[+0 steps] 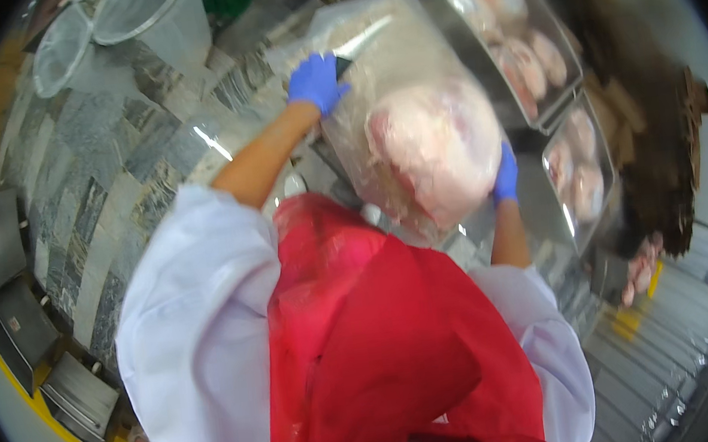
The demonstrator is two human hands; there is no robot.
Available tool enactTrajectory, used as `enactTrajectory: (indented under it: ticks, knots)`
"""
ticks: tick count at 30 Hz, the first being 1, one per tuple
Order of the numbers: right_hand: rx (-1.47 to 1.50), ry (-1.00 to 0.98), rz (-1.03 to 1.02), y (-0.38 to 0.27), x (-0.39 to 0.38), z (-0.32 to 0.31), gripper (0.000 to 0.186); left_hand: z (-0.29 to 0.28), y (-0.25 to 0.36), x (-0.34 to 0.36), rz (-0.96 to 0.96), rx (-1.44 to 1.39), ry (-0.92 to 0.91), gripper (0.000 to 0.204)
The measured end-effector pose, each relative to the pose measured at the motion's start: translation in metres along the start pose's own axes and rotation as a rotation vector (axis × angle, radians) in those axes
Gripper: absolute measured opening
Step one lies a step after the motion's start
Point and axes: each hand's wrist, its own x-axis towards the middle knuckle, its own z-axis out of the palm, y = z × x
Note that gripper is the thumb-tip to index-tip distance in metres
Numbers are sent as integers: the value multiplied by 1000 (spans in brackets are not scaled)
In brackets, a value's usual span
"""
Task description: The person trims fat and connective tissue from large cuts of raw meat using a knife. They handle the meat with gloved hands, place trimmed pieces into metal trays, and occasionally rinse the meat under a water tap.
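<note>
My left hand [316, 85], in a blue glove, grips the dark handle of a knife [362, 39] at the upper left of a pale cutting board [380, 63]; the blade points up and right. A large pale, fatty piece of meat [432, 139] lies on the board. My right hand [504, 171], also gloved, holds the meat's right side, its fingers partly hidden behind it.
Metal trays of meat [553, 58] stand at the right. Clear plastic bins [147, 18] are at the upper left on the tiled floor [130, 141]. Steel containers [19, 317] line a yellow edge at the left. More meat [640, 273] is at the lower right.
</note>
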Motion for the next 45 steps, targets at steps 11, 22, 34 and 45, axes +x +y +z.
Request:
enactTrajectory:
  ticks: [11, 22, 34, 45]
  knots:
    - [-193, 50, 163, -46, -7, -57, 56, 39, -26, -40, -30, -412, -265, 35]
    - [-451, -168, 298, -125, 17, 19, 69, -77, -2, -344, -484, -1126, -445, 35]
    - [-675, -368, 231, -129, 55, 19, 66, 13, 49, -346, -437, -1313, -335, 33]
    - [-671, -364, 362, -140, 52, 38, 67, -35, 40, -290, -650, -1308, -803, 43]
